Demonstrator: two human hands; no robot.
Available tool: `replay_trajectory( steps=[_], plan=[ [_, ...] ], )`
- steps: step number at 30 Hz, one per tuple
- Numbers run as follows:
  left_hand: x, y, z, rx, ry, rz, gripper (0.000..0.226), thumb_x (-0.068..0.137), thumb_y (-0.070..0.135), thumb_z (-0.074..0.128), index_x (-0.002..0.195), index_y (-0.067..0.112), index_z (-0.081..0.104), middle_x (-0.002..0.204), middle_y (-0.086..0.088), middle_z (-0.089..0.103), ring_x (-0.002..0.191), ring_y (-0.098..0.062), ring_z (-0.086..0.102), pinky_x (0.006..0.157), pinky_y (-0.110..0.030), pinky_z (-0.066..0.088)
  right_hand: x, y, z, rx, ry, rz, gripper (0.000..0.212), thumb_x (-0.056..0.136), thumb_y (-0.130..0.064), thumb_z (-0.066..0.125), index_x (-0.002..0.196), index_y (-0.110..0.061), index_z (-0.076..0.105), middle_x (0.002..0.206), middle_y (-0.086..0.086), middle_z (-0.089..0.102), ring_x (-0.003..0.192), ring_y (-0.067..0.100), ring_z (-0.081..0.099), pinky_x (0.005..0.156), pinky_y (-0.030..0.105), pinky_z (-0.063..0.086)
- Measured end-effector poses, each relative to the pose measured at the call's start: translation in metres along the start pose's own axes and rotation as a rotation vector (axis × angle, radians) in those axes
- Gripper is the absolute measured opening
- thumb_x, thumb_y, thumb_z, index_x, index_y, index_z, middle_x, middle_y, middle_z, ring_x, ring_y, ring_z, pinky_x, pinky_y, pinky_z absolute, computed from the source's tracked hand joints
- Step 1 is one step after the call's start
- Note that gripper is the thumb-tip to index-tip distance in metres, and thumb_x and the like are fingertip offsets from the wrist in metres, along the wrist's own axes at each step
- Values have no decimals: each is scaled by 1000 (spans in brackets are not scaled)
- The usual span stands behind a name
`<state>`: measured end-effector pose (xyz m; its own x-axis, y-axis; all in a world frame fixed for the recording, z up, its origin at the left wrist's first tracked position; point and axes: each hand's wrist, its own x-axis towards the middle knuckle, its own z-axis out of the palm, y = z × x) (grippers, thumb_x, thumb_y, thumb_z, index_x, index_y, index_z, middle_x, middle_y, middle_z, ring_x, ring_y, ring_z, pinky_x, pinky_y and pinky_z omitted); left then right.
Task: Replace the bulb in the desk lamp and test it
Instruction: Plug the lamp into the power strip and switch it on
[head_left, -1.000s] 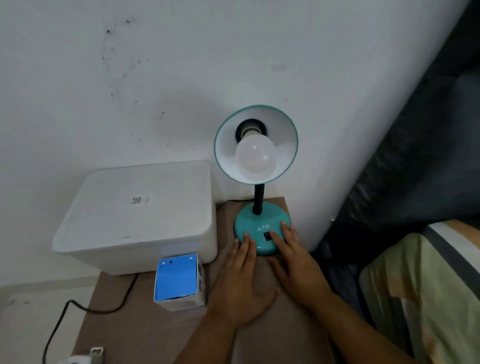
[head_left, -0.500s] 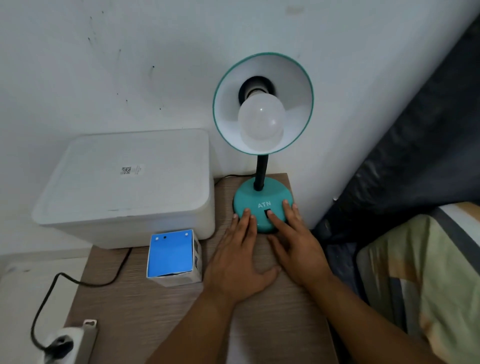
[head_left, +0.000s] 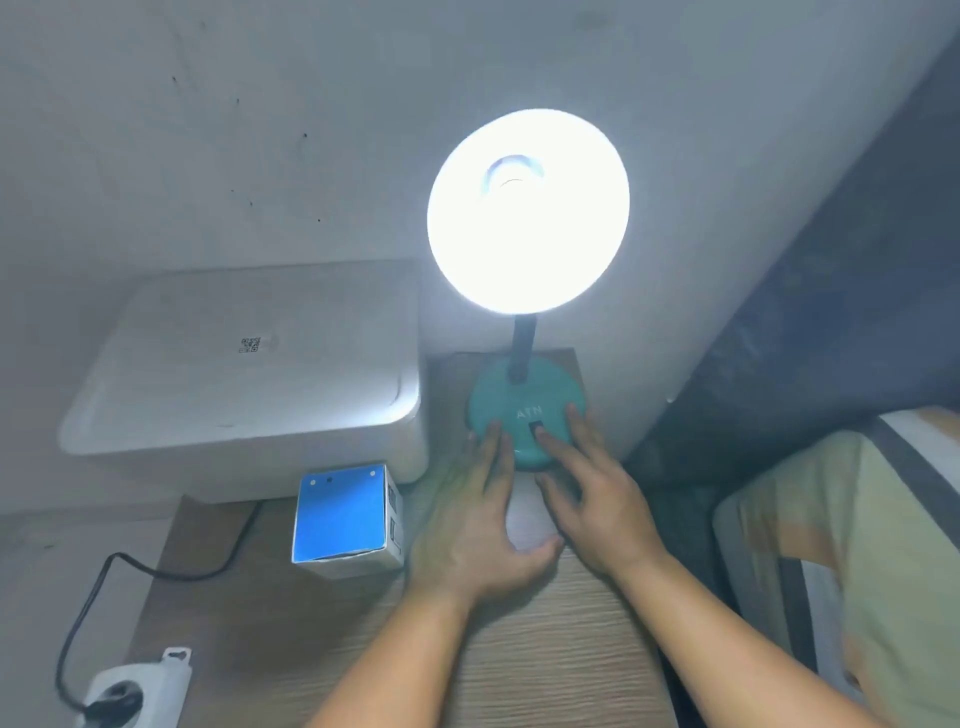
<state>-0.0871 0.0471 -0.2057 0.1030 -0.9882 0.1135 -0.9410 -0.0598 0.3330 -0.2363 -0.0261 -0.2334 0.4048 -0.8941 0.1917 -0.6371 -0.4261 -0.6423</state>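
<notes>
The teal desk lamp stands at the back of the wooden table (head_left: 545, 649) against the wall. Its shade (head_left: 528, 210) glows bright white, and the glare hides the bulb inside. A black neck (head_left: 522, 345) joins the shade to the round teal base (head_left: 511, 402). My left hand (head_left: 475, 525) lies flat on the table, fingers spread, fingertips touching the base's front left edge. My right hand (head_left: 597, 499) rests beside it, with its index fingertip on the black switch (head_left: 535, 427) on the base. A blue and white bulb box (head_left: 345, 519) stands left of my hands.
A white lidded bin (head_left: 249, 374) fills the back left. A black cord (head_left: 104, 577) runs to a white power strip (head_left: 137, 691) at the front left corner. A dark panel and a striped cushion (head_left: 857, 545) lie to the right.
The lamp has switched from off to brightly lit. My right index finger stays on the switch. The camera has moved closer and tilted slightly.
</notes>
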Motion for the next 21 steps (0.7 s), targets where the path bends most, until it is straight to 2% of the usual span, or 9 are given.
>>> replay_trajectory(
  steps=[3, 7, 9, 12, 15, 17, 21],
  plan=[
    [1, 2, -4, 26, -21, -11, 106, 68, 79, 50, 153, 20, 28, 161, 3, 24, 148, -17, 19, 111, -19, -1, 1, 1, 1, -23, -21, 6, 53, 92, -30, 60, 141, -40, 42, 159, -10, 17, 143, -1, 9, 111, 39, 37],
    [2, 4, -9, 11, -50, -23, 108, 68, 78, 51, 154, 19, 26, 162, 2, 19, 149, -16, 14, 107, -12, -24, 0, 0, -2, -15, -29, 13, 57, 91, -29, 60, 142, -43, 38, 159, -11, 18, 146, 5, 11, 110, 40, 38],
    [2, 5, -8, -1, -63, -26, 108, 68, 78, 50, 155, 20, 24, 163, 3, 15, 150, -14, 11, 104, -11, -28, 0, -1, -3, -5, -21, 4, 56, 90, -27, 61, 141, -41, 41, 159, -10, 20, 146, 7, 13, 111, 41, 37],
    [2, 3, -6, -25, -86, -13, 108, 70, 79, 48, 156, 19, 21, 164, 2, 12, 150, -15, 9, 103, -11, -28, 0, -3, -4, 17, -13, -13, 55, 91, -26, 62, 141, -39, 43, 157, -12, 19, 146, 6, 13, 114, 37, 33],
    [3, 2, -8, -38, -122, -19, 107, 68, 79, 51, 152, 15, 32, 161, -2, 24, 148, -20, 20, 106, -13, -23, 0, -4, -4, 32, -11, -21, 53, 91, -26, 62, 139, -40, 44, 155, -15, 18, 144, -3, 7, 114, 28, 27],
    [3, 2, -8, -56, -114, -21, 107, 67, 78, 53, 151, 14, 35, 159, -4, 28, 147, -21, 24, 107, -12, -22, 0, -2, -3, 28, -19, -13, 53, 91, -27, 62, 140, -40, 44, 157, -12, 19, 144, -3, 6, 115, 27, 25],
    [4, -1, -3, -48, -93, 7, 108, 69, 77, 50, 154, 16, 25, 163, -1, 17, 150, -18, 11, 105, -9, -24, 0, -2, -3, 27, -20, -4, 53, 90, -25, 62, 139, -38, 46, 157, -5, 24, 146, 6, 11, 116, 31, 26]
  ],
)
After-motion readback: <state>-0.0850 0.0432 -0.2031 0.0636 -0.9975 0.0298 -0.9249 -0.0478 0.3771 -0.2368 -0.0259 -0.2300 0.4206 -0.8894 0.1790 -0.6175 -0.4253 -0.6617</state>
